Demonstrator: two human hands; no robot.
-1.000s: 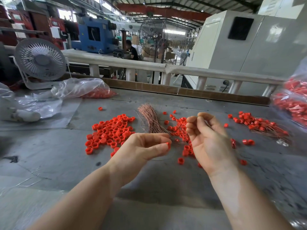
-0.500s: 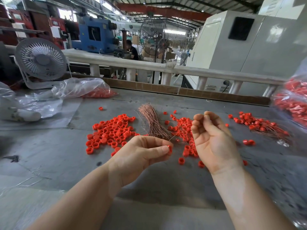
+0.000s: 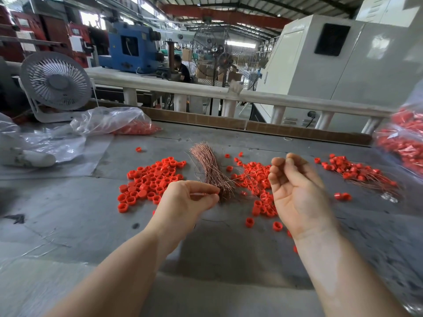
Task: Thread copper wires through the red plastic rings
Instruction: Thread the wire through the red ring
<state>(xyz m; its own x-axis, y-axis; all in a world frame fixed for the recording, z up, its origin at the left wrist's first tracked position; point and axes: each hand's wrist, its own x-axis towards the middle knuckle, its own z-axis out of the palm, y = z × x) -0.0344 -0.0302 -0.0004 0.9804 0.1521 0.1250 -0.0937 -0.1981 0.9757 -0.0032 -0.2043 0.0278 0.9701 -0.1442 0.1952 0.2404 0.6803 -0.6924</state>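
Note:
A bundle of copper wires (image 3: 206, 163) lies fanned out on the grey table (image 3: 68, 213). Loose red rings (image 3: 151, 181) are heaped left of it, and more rings (image 3: 254, 179) mixed with wires lie to its right. Rings with wires through them (image 3: 357, 172) lie further right. My left hand (image 3: 187, 202) pinches thumb and forefinger together at the bundle's near end, touching the strands. No ring shows in that pinch. My right hand (image 3: 297, 193) is raised palm-up and blurred, pinching a thin copper wire between thumb and forefinger.
A clear bag of red rings (image 3: 109, 122) and a white desk fan (image 3: 56, 83) stand at the back left. Another bag of rings (image 3: 405, 143) sits at the right edge. A white railing (image 3: 183, 88) runs behind the table. A few stray rings (image 3: 249, 221) lie near my right wrist.
My right hand has moved right and up, away from my left. My left hand has shifted a little left onto the bundle's end, and the red ring seen at its fingertips no longer shows.

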